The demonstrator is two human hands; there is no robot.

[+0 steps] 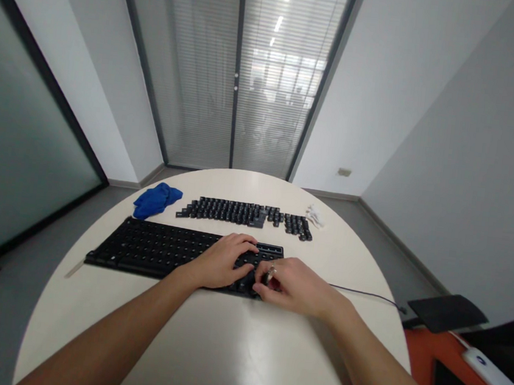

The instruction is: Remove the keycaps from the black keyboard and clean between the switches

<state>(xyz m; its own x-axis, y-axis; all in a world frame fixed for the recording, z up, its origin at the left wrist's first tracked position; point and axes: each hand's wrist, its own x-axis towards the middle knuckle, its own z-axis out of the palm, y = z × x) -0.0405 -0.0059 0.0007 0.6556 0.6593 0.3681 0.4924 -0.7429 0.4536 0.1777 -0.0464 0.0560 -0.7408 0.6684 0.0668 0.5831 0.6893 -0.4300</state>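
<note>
A black keyboard [154, 248], its keycaps off over most of the board, lies across the round table. My left hand [224, 262] rests on its right part, fingers stretched out and apart, thumb toward my right hand. At the keyboard's right end my right hand [291, 285] is closed in a pinch low over the keys, a ring on one finger. Whatever it pinches is hidden by the fingers. Behind the keyboard, loose black keycaps [225, 210] stand in rows in keyboard order, with a separate number block [297, 225] at their right.
A blue cloth [155, 200] lies at the back left of the white table [232, 343], a crumpled white tissue [315, 216] at the back right. A thin pale stick [74, 269] lies by the keyboard's left corner. A cable [361, 291] runs right, toward an orange chair [425, 363].
</note>
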